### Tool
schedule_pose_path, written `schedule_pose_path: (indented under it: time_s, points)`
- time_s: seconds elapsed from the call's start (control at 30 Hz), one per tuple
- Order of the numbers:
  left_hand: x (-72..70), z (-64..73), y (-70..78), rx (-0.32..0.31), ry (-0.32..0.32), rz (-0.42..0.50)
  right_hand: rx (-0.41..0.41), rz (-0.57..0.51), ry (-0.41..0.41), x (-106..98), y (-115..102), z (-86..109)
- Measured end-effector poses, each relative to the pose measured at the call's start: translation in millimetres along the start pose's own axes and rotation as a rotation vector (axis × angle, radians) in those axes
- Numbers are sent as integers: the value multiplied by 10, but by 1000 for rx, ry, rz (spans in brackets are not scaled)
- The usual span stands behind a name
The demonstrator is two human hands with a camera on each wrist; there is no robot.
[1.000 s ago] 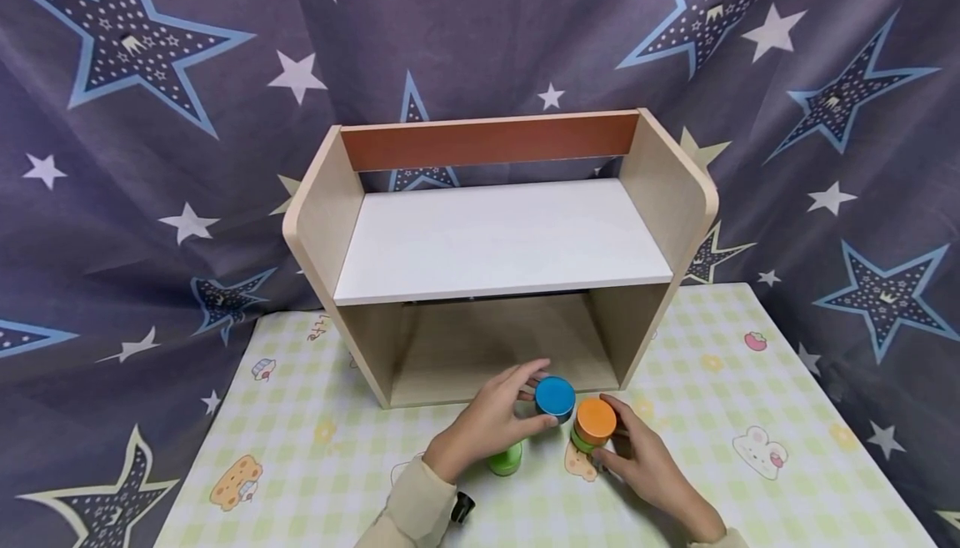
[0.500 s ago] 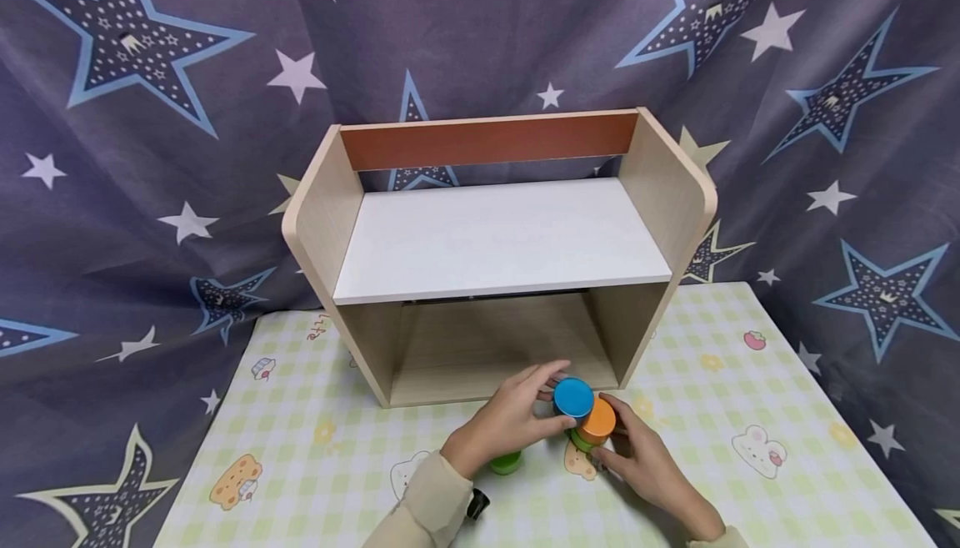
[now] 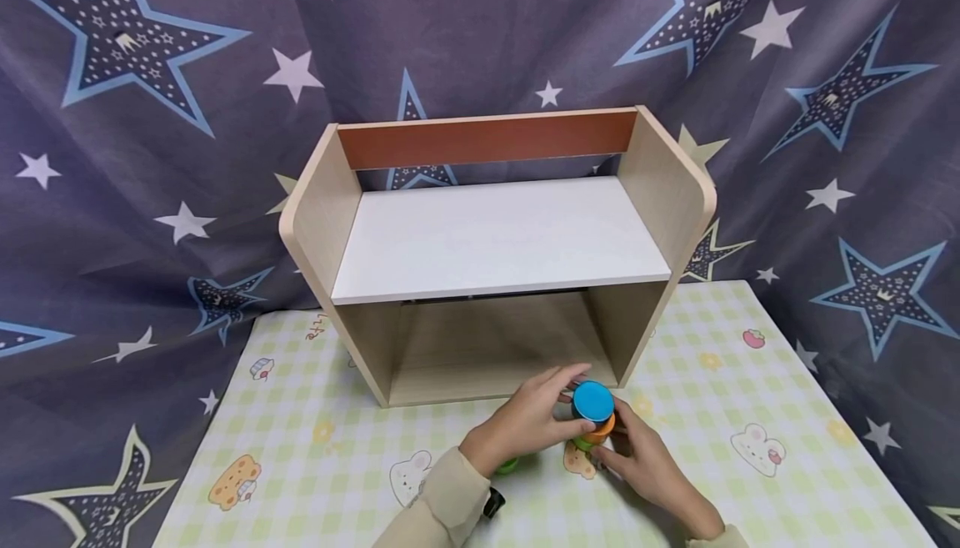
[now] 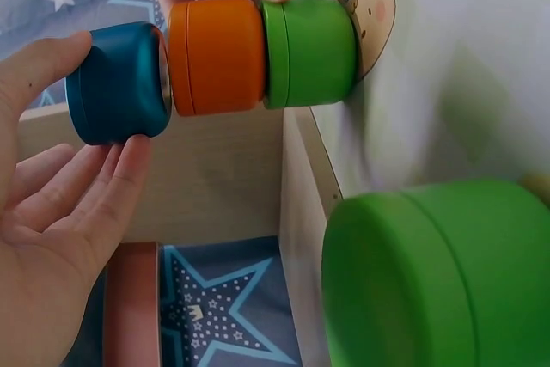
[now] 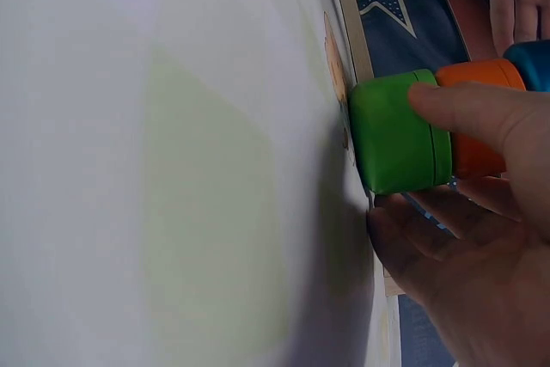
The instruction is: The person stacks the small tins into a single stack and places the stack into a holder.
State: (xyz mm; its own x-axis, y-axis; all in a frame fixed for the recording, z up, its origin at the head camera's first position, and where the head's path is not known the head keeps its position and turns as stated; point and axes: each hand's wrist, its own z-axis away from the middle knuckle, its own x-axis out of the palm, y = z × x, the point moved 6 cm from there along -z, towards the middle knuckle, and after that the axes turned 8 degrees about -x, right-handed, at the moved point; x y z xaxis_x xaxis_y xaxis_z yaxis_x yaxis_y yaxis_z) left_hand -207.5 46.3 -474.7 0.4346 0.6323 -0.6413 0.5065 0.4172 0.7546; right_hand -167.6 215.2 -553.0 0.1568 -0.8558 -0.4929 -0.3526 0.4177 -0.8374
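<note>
In the head view my left hand [image 3: 521,423] pinches a small blue round canister [image 3: 593,402] between thumb and fingers. It sits right at the top of an orange canister [image 3: 603,430], slightly tilted in the left wrist view, with its pale underside edge showing. Beneath the orange one stands a green canister [image 5: 394,135] on the tablecloth. My right hand [image 3: 647,458] steadies this stack, thumb on the green canister near its seam and fingers round the far side. A second green canister [image 4: 447,290] stands apart, mostly hidden under my left wrist in the head view.
Just behind the hands rises a wooden shelf unit [image 3: 501,239] with a white middle board and a reddish back rail. A checked tablecloth [image 3: 300,448] covers the table. A dark star-patterned curtain [image 3: 225,114] hangs behind.
My left hand has carried the blue canister rightward, from beside the orange canister to over it. The right hand has kept its place on the stack.
</note>
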Motion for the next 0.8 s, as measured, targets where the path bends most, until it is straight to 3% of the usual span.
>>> schedule_pose_path:
  time_s: [0.27,0.8]
  points:
    - [51,-43,28,39,-3,-12,18,-21,2,3,10,4]
    - [98,-59,20,26,-12,-44,-12,-23,6,7,-5,-1]
